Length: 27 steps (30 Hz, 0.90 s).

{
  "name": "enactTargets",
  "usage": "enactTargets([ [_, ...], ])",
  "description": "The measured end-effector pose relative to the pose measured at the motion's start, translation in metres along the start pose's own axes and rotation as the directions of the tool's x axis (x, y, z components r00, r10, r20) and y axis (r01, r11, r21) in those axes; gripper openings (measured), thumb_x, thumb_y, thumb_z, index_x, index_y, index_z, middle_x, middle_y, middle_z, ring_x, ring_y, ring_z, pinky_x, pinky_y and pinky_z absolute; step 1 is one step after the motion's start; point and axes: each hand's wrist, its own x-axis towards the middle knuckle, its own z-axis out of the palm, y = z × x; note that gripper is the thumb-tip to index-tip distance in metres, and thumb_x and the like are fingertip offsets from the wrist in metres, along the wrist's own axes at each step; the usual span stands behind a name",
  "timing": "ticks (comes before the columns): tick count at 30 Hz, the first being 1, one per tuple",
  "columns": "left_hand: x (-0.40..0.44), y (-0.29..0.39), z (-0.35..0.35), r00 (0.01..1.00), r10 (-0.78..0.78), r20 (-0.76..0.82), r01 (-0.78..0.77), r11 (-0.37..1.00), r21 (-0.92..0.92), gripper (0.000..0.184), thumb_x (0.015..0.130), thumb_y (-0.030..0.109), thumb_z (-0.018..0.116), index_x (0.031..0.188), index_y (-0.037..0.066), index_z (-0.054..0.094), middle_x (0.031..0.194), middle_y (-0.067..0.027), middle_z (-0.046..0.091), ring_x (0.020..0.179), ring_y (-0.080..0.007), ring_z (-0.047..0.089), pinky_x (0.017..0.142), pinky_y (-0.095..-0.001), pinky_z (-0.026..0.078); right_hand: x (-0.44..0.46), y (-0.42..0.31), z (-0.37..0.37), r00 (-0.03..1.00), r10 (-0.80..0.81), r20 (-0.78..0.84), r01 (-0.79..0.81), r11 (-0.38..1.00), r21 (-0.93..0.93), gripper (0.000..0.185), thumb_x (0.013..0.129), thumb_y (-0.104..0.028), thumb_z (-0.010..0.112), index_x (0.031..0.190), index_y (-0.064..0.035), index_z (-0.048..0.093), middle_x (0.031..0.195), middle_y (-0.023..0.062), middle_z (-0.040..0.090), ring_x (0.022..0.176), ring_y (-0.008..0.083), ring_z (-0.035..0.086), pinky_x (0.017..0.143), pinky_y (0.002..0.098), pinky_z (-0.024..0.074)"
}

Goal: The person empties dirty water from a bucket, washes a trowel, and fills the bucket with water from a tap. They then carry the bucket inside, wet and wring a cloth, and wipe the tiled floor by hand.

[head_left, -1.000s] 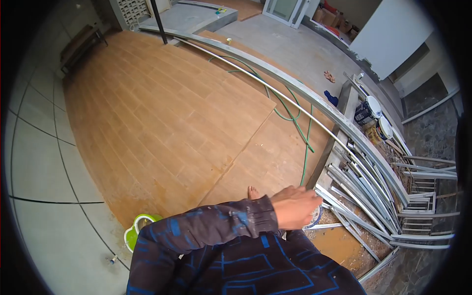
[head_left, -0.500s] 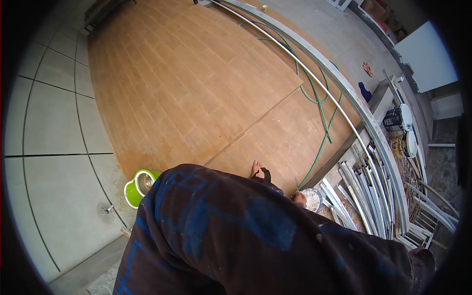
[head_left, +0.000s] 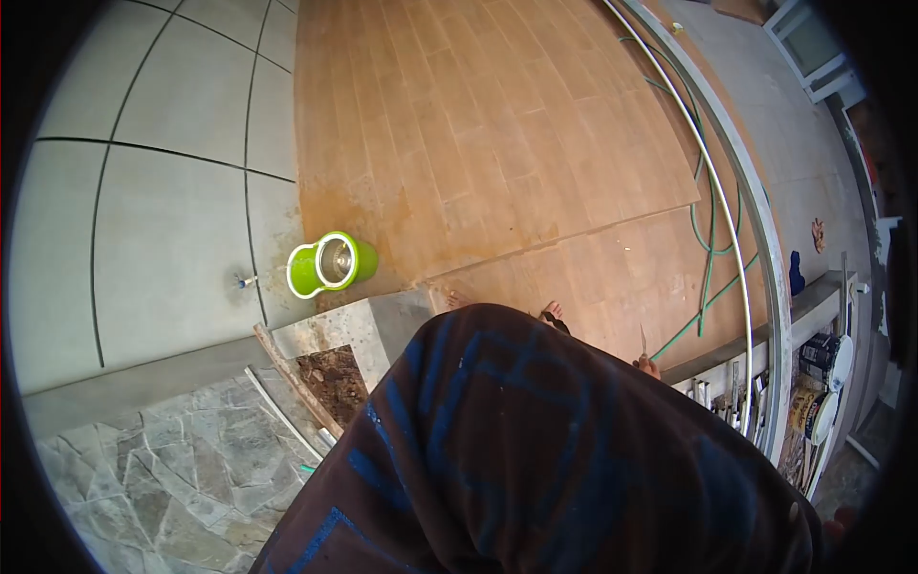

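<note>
The step in hand seemed one of holding, a half-hidden hand (head_left: 649,367) apparently pinching a thin pointed tool (head_left: 644,338) at four o'clock, the other's state impossible to tell, moving it calling for clearance past patterned clothing (head_left: 555,440), with wood-look floor (head_left: 459,143) at twelve, green bucket (head_left: 362,263) at nine, pale wall (head_left: 177,206) at ten.

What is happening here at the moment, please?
A person in dark, blue-patterned clothing leans over a brown tiled floor. Toward the right, what looks like one of the hands is beside a thin, pointed thing; its grip, and which hand it is, are unclear. A green bucket stands untouched to the left; a green hose lies on the floor.
</note>
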Motion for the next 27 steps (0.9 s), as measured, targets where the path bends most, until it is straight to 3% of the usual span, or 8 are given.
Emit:
enactTargets([
  [6, -0.040, -0.022, -0.034, 0.980, -0.077, -0.185, 0.097, 0.990, 0.104, 0.027, 0.080, 0.026, 0.065, 0.095, 0.005, 0.067, 0.095, -0.0189, 0.069, 0.094, -0.0343, 0.067, 0.084, -0.0441, 0.052, 0.067, -0.009, 0.035, 0.989, -0.017, 0.145, 0.031, 0.995, -0.098, 0.039, 0.092, -0.030, 0.065, 0.125, -0.0128, 0.053, 0.093, 0.0064, 0.065, 0.064, 0.0169, 0.059, 0.049, 0.0302, 0.0457],
  [9, -0.081, -0.041, -0.057, 0.947, -0.109, -0.303, 0.159, 0.976, 0.147, 0.028, 0.080, 0.027, 0.065, 0.097, 0.005, 0.067, 0.097, -0.0193, 0.069, 0.096, -0.0348, 0.067, 0.085, -0.0444, 0.052, 0.048, -0.037, 0.066, 0.985, -0.004, 0.173, 0.047, 0.969, -0.243, 0.040, 0.092, -0.032, 0.065, 0.125, -0.0124, 0.054, 0.095, 0.0068, 0.066, 0.071, 0.0177, 0.061, 0.051, 0.0314, 0.0479],
  [13, -0.181, -0.069, -0.091, 0.818, -0.260, -0.514, 0.387, 0.909, 0.155, 0.029, 0.081, 0.028, 0.065, 0.099, 0.006, 0.067, 0.100, -0.0199, 0.069, 0.099, -0.0356, 0.066, 0.087, -0.0448, 0.051, 0.042, -0.045, 0.114, 0.967, -0.046, 0.252, 0.105, 0.968, -0.227, 0.042, 0.092, -0.033, 0.066, 0.124, -0.0091, 0.054, 0.095, 0.0086, 0.066, 0.069, 0.0186, 0.060, 0.051, 0.0300, 0.0470],
  [16, -0.301, -0.095, -0.109, 0.535, -0.438, -0.722, 0.664, 0.746, 0.039, 0.030, 0.081, 0.029, 0.066, 0.101, 0.006, 0.066, 0.102, -0.0203, 0.069, 0.100, -0.0361, 0.065, 0.088, -0.0451, 0.051, -0.027, -0.072, 0.151, 0.960, -0.073, 0.271, 0.136, 0.965, -0.223, 0.043, 0.089, -0.035, 0.068, 0.118, -0.0059, 0.055, 0.090, 0.0128, 0.066, 0.063, 0.0187, 0.057, 0.045, 0.0264, 0.0412],
  [18, -0.405, -0.110, -0.107, 0.221, -0.527, -0.821, 0.819, 0.557, -0.137, 0.031, 0.082, 0.029, 0.066, 0.102, 0.006, 0.066, 0.103, -0.0206, 0.069, 0.102, -0.0365, 0.065, 0.089, -0.0453, 0.051, -0.060, -0.077, 0.176, 0.957, -0.085, 0.278, 0.156, 0.956, -0.246, 0.039, 0.089, -0.037, 0.067, 0.111, -0.0067, 0.056, 0.086, 0.0106, 0.066, 0.062, 0.0178, 0.058, 0.044, 0.0271, 0.0418],
  [21, -0.564, -0.114, -0.082, -0.273, -0.519, -0.810, 0.858, 0.250, -0.450, 0.032, 0.082, 0.030, 0.066, 0.103, 0.006, 0.066, 0.105, -0.0210, 0.069, 0.103, -0.0370, 0.065, 0.091, -0.0456, 0.050, -0.086, -0.067, 0.201, 0.965, -0.035, 0.262, 0.102, 0.964, -0.245, 0.038, 0.087, -0.043, 0.064, 0.104, -0.0102, 0.057, 0.079, 0.0080, 0.065, 0.059, 0.0160, 0.057, 0.043, 0.0265, 0.0417],
  [25, -0.735, -0.094, 0.002, -0.777, -0.413, -0.475, 0.575, -0.159, -0.802, 0.033, 0.083, 0.031, 0.066, 0.106, 0.007, 0.065, 0.108, -0.0216, 0.069, 0.106, -0.0378, 0.064, 0.093, -0.0460, 0.050, -0.140, -0.044, 0.246, 0.969, -0.092, 0.230, 0.170, 0.921, -0.350, 0.037, 0.085, -0.046, 0.064, 0.100, -0.0133, 0.058, 0.080, 0.0044, 0.064, 0.064, 0.0158, 0.057, 0.052, 0.0311, 0.0449],
  [27, -0.815, -0.109, 0.068, -0.846, -0.522, -0.110, 0.347, -0.382, -0.857, 0.033, 0.083, 0.031, 0.066, 0.105, 0.005, 0.065, 0.104, -0.0198, 0.070, 0.099, -0.0358, 0.066, 0.088, -0.0449, 0.051, -0.133, -0.028, 0.254, 0.927, -0.170, 0.336, 0.340, 0.761, -0.553, 0.037, 0.084, -0.047, 0.065, 0.100, -0.0146, 0.059, 0.082, 0.0036, 0.064, 0.069, 0.0163, 0.057, 0.056, 0.0343, 0.0455],
])
